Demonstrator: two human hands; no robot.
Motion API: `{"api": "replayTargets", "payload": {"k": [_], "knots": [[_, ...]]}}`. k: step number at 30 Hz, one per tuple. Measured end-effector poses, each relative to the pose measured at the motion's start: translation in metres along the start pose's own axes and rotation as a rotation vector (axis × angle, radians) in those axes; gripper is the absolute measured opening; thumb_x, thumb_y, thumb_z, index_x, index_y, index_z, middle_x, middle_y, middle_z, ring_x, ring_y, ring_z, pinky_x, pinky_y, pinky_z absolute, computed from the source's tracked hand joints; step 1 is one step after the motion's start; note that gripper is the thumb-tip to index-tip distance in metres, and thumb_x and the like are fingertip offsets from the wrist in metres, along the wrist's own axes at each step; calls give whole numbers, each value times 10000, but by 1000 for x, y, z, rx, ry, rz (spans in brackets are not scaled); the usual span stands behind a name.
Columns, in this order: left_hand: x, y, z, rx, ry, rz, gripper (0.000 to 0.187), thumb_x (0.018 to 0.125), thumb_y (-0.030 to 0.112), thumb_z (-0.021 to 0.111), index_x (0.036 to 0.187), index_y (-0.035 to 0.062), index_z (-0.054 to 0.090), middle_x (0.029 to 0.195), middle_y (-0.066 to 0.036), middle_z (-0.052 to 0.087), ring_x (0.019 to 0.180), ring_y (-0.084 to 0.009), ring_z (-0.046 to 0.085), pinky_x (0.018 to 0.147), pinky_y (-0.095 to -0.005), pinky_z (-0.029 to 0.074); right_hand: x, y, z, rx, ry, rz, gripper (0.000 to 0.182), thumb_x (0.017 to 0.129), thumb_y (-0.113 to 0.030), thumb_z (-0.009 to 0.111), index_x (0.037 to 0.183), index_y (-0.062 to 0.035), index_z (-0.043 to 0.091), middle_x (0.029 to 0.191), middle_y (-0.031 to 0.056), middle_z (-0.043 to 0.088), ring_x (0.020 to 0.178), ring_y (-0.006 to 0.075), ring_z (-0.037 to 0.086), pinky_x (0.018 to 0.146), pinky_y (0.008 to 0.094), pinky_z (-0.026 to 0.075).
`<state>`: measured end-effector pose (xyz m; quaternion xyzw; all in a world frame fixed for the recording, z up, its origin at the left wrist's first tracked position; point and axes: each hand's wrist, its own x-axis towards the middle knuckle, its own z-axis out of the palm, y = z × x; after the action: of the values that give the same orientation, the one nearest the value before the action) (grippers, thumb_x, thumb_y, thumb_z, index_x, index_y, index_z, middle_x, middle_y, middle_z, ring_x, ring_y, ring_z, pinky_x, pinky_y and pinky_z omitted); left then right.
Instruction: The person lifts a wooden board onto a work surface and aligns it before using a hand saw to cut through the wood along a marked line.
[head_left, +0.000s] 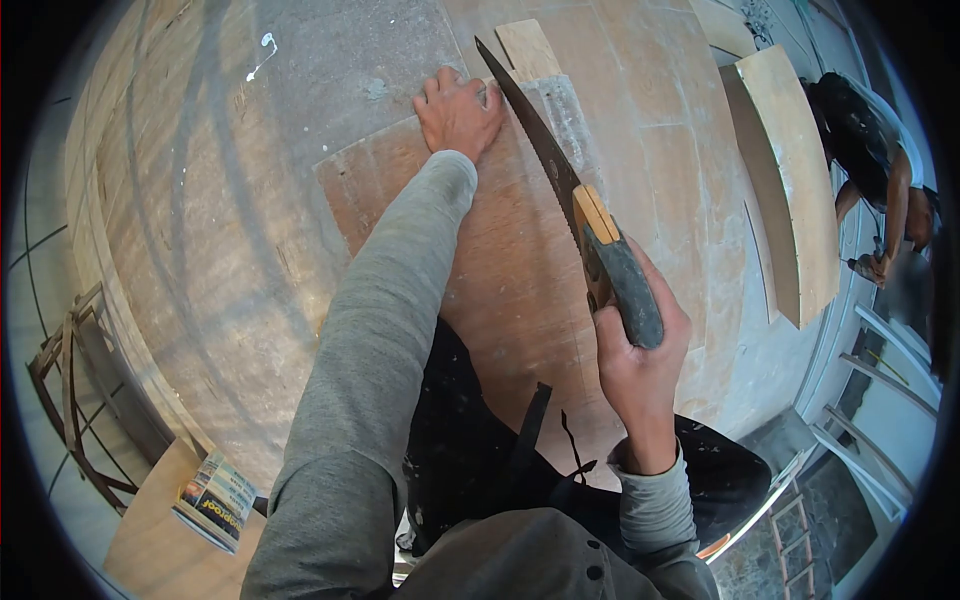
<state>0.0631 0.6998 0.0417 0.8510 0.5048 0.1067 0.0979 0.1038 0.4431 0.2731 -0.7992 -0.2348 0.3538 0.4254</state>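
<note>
My right hand (645, 350) is wrapped around the dark handle of a handsaw (540, 130). Its toothed blade slants away to the upper left, over the right part of a reddish plywood board (500, 260). At the board's far edge, my left hand (460, 115) rests palm down with the fingers spread and slightly bent, left of the blade's tip. A narrow wood strip (528, 50) lies just past the blade near the far end, and a whitish-stained piece (565, 110) lies close beside it.
Large plywood sheets (200, 260) spread out under the work. To the right stands a curved plywood form (785, 180), with another person (875, 150) bending behind it, a tool in hand. A labelled can (215, 500) sits at lower left near a rusty metal frame (70, 380).
</note>
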Motion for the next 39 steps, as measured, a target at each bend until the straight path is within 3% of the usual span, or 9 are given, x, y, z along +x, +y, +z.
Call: {"api": "replayTargets", "payload": {"k": [6, 11, 17, 24, 30, 33, 39], "knots": [[0, -2, 1, -13, 4, 12, 331, 944, 403, 536, 1002, 169, 764, 1157, -86, 587, 1101, -301, 513, 921, -469, 363, -7, 7, -5, -97, -22, -122, 559, 773, 44, 555, 1331, 69, 548, 1161, 243, 681, 1094, 253, 681, 926, 308, 505], [-2, -4, 7, -8, 21, 32, 339, 952, 402, 522, 1014, 169, 760, 1152, -83, 592, 1097, -299, 515, 918, -468, 364, 30, 5, 12, -59, -13, -109, 541, 779, 45, 543, 1319, 64, 564, 1131, 231, 695, 1039, 225, 697, 936, 294, 498], [6, -2, 0, -6, 38, 23, 354, 959, 409, 507, 1028, 171, 760, 1151, -81, 598, 1099, -297, 516, 919, -463, 364, -4, 8, -6, -184, 28, -191, 525, 788, 38, 578, 1312, 68, 566, 1026, 208, 710, 944, 184, 698, 867, 284, 518], [1, -4, 5, 6, 12, 29, 347, 951, 410, 514, 1033, 179, 760, 1156, -74, 598, 1103, -294, 516, 924, -466, 372, 38, 6, 16, -99, -31, -146, 545, 768, 54, 564, 1313, 67, 570, 1069, 202, 714, 963, 194, 709, 892, 273, 513], [0, -1, 0, -14, -15, 18, 360, 955, 415, 509, 1038, 171, 760, 1167, -81, 600, 1120, -298, 514, 926, -467, 369, 1, 9, 1, -114, 19, -121, 522, 788, 45, 582, 1309, 75, 567, 1045, 216, 709, 953, 198, 700, 870, 277, 514], [-3, -3, 5, -11, 4, 31, 362, 958, 413, 506, 1036, 168, 761, 1171, -86, 601, 1124, -299, 514, 930, -466, 366, 42, 15, 15, -98, 11, -206, 525, 789, 45, 575, 1313, 73, 569, 1075, 202, 711, 956, 180, 694, 863, 274, 511], [3, -4, 3, -10, 30, 22, 363, 958, 410, 505, 1022, 165, 765, 1158, -85, 600, 1108, -296, 516, 929, -464, 366, 8, 11, -1, -138, 16, -250, 499, 801, 34, 564, 1297, 83, 576, 1044, 192, 706, 936, 182, 688, 851, 278, 512]]}}
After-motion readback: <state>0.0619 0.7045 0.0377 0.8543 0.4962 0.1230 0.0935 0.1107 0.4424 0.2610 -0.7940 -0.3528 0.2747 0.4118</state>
